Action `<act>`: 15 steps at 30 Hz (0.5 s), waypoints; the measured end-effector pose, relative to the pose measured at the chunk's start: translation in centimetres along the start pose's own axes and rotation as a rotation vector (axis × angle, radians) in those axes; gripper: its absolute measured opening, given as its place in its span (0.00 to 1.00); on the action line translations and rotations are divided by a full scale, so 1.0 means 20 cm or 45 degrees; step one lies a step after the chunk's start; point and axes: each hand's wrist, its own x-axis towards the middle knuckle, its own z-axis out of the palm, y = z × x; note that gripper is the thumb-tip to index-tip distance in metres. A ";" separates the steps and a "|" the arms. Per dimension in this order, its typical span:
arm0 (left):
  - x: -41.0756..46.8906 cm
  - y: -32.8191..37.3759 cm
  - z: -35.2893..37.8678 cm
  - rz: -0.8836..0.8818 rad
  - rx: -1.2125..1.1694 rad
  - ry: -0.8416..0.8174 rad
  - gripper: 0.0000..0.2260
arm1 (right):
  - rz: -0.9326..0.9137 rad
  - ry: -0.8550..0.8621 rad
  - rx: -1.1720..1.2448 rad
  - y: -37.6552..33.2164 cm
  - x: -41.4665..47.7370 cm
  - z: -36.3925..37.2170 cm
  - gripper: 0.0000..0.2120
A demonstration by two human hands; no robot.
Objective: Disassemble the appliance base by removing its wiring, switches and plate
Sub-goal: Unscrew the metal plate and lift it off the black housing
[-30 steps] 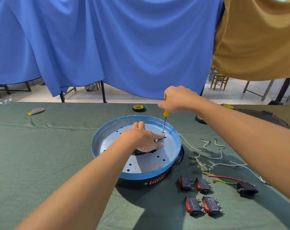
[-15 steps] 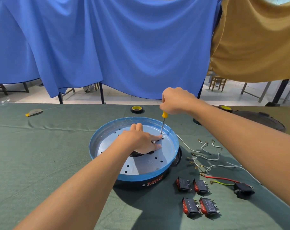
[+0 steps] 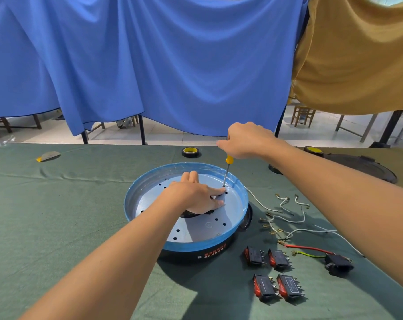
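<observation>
While the plate (image 3: 195, 230) is pressed down by the left hand (image 3: 194, 196), fingers flat and straight, the screwdriver (image 3: 226, 173) is gripped in the curled right hand (image 3: 244, 140), with its tip set at the plate's far side. The appliance base (image 3: 191, 255) is sat mid-table (image 3: 57, 215). Four switches (image 3: 265, 286) and loose wires (image 3: 288, 220) are laid to its right.

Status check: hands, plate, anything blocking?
Right hand grips yellow-handled screwdriver, tip down on round silver plate in blue-rimmed base. Left hand presses plate. Black rocker switches, white wires already out. Nothing blocking.
</observation>
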 end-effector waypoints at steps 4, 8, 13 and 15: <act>0.00 0.00 0.00 -0.001 -0.001 0.000 0.23 | 0.003 0.032 0.007 0.00 0.00 0.02 0.11; -0.01 0.00 0.00 -0.004 -0.006 0.002 0.23 | -0.011 0.001 0.021 -0.01 -0.01 0.00 0.10; -0.01 0.00 0.00 -0.001 -0.003 0.001 0.23 | 0.010 0.055 -0.023 -0.01 -0.01 0.01 0.16; 0.00 0.00 0.00 -0.001 -0.007 0.005 0.23 | 0.013 0.015 0.011 -0.01 -0.01 0.00 0.09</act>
